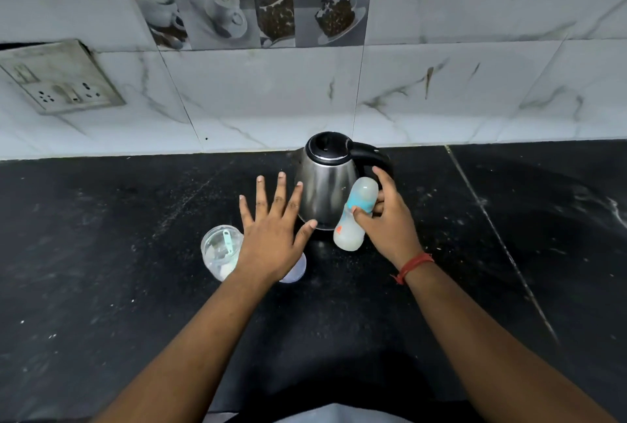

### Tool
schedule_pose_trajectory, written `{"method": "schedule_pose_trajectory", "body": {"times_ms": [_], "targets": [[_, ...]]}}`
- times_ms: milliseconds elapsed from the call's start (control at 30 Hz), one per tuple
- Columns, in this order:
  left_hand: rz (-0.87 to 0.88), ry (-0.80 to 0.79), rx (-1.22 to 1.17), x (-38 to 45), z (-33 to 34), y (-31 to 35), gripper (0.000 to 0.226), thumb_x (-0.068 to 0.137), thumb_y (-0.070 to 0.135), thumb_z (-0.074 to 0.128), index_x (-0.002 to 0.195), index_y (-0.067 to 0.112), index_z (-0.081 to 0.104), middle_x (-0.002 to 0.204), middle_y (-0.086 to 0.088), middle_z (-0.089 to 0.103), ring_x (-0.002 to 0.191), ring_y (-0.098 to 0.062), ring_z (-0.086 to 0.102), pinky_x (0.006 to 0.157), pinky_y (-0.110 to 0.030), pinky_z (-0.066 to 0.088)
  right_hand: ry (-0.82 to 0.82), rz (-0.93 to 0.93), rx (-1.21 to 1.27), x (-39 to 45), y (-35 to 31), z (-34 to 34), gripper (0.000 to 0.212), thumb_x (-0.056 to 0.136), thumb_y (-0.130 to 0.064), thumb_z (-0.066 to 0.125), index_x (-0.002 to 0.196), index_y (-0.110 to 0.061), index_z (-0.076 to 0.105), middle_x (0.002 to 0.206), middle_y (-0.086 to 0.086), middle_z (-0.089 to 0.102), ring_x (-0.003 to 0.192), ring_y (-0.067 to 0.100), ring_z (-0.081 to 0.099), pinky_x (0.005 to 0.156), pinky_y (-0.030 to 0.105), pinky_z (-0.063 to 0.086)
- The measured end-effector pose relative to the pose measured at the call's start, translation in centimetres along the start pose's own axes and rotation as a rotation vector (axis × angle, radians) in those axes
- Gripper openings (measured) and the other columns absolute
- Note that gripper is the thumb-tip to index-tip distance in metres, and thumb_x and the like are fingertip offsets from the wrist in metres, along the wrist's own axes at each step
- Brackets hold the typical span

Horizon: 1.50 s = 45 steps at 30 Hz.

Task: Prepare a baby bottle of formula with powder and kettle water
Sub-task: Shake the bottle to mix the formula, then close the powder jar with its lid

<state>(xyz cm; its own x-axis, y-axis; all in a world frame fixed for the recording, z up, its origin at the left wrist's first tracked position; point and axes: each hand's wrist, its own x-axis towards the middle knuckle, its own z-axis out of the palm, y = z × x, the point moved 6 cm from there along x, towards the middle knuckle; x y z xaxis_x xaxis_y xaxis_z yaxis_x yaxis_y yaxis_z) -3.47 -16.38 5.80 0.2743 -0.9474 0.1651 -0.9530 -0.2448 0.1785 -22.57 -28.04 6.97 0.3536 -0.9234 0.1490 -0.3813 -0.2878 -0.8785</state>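
Note:
A steel kettle [325, 181] with a black lid and handle stands on the black counter [118, 253] near the wall. My right hand [390, 219] grips a pale baby bottle [356, 215] with blue print, tilted, just in front of the kettle's right side. My left hand [271, 229] hovers flat with fingers spread, left of the kettle, thumb tip near its base. Under that hand sits a clear powder container [219, 251] with a green scoop inside. A pale round piece [295, 270] shows below the left palm, partly hidden.
A marble-tiled wall [441, 90] rises behind the counter, with a switch and socket plate [57, 80] at the left. A seam in the counter slab [502, 243] runs diagonally on the right. A pale garment edge [322, 414] shows at the bottom.

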Motion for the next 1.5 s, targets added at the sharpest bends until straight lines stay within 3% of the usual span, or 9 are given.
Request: {"method": "schedule_pose_trajectory", "body": {"times_ms": [133,300,533,733,900,1033,1200,1333,1500], "targets": [[0.020,-0.068,0.002,-1.7,2.0,0.6,0.077,0.098,0.070,0.006,0.164,0.031,0.001,0.173,0.001,-0.015,0.157,-0.033,-0.023,0.124,-0.065,-0.004,-0.062,-0.016,-0.101,-1.7,2.2,1.1,0.067,0.079,-0.014,0.076,0.139,-0.029,0.050,0.125,-0.002,0.050,0.110,0.019,0.059,0.098,0.046,0.053],[0.039,-0.121,0.040,-2.7,3.2,1.3,0.074,0.098,0.070,0.006,0.159,0.034,-0.014,0.172,0.002,-0.018,0.155,-0.032,-0.028,0.124,-0.064,-0.007,-0.098,-0.020,-0.163,-3.2,3.6,1.5,0.061,0.080,-0.012,0.075,0.134,-0.027,0.051,0.128,-0.001,0.048,0.111,0.013,0.052,0.098,0.040,0.052],[0.055,-0.145,0.047,-2.9,3.7,1.6,0.076,0.097,0.070,0.006,0.162,0.034,-0.008,0.172,0.001,-0.017,0.155,-0.033,-0.026,0.124,-0.065,-0.007,-0.128,-0.055,-0.187,-3.8,3.8,1.7,0.062,0.080,-0.010,0.076,0.134,-0.022,0.050,0.128,0.000,0.048,0.114,0.014,0.054,0.101,0.034,0.050],[0.043,-0.137,0.034,-2.3,3.0,1.1,0.075,0.096,0.071,0.003,0.159,0.036,-0.014,0.172,0.001,-0.019,0.155,-0.033,-0.027,0.124,-0.064,-0.008,-0.104,-0.036,-0.213,-3.7,4.0,1.2,0.082,0.077,-0.021,0.081,0.146,-0.023,0.037,0.139,0.001,0.043,0.127,0.016,0.048,0.105,0.034,0.045],[0.003,-0.097,0.011,-1.8,1.7,-0.4,0.079,0.096,0.071,0.004,0.164,0.032,-0.004,0.172,0.002,-0.017,0.156,-0.032,-0.026,0.124,-0.064,-0.007,0.089,-0.285,-0.366,-3.6,-0.3,0.8,0.066,0.082,-0.024,0.075,0.140,-0.011,0.046,0.136,0.008,0.049,0.126,0.025,0.047,0.107,0.038,0.044],[-0.021,-0.052,-0.009,-1.7,0.4,-2.1,0.080,0.096,0.071,0.009,0.164,0.030,-0.001,0.173,0.001,-0.015,0.155,-0.029,-0.027,0.123,-0.063,-0.009,0.091,-0.459,-0.415,-4.0,-3.8,3.0,0.052,0.085,-0.019,0.070,0.133,-0.008,0.054,0.129,0.009,0.054,0.120,0.028,0.051,0.105,0.040,0.045],[-0.121,-0.022,-0.057,-2.5,-1.2,-6.5,0.088,0.091,0.077,0.015,0.164,0.031,-0.002,0.172,0.002,-0.018,0.155,-0.029,-0.028,0.123,-0.062,-0.010,-0.144,-0.488,-0.411,-4.6,-4.7,8.9,0.047,0.086,-0.020,0.069,0.130,-0.009,0.058,0.126,0.007,0.058,0.117,0.025,0.053,0.102,0.037,0.046],[-0.217,0.055,-0.317,-4.0,-2.4,-10.2,0.103,0.086,0.080,0.040,0.165,0.029,-0.002,0.172,0.006,-0.015,0.156,-0.022,-0.026,0.123,-0.054,-0.012,-0.489,-0.326,-0.564,-4.8,-2.2,13.9,0.070,0.089,-0.037,0.068,0.149,-0.014,0.041,0.143,0.008,0.045,0.132,0.029,0.042,0.113,0.038,0.037],[-0.369,-0.008,-0.678,-6.9,-0.4,-14.6,0.127,0.078,0.066,0.075,0.163,0.028,-0.010,0.170,0.014,-0.015,0.154,-0.007,-0.023,0.129,-0.047,-0.004,-0.658,-0.223,-0.854,-4.9,0.1,17.9,0.092,0.082,-0.058,0.069,0.156,-0.023,0.025,0.151,0.006,0.037,0.137,0.030,0.038,0.114,0.044,0.036]]}}
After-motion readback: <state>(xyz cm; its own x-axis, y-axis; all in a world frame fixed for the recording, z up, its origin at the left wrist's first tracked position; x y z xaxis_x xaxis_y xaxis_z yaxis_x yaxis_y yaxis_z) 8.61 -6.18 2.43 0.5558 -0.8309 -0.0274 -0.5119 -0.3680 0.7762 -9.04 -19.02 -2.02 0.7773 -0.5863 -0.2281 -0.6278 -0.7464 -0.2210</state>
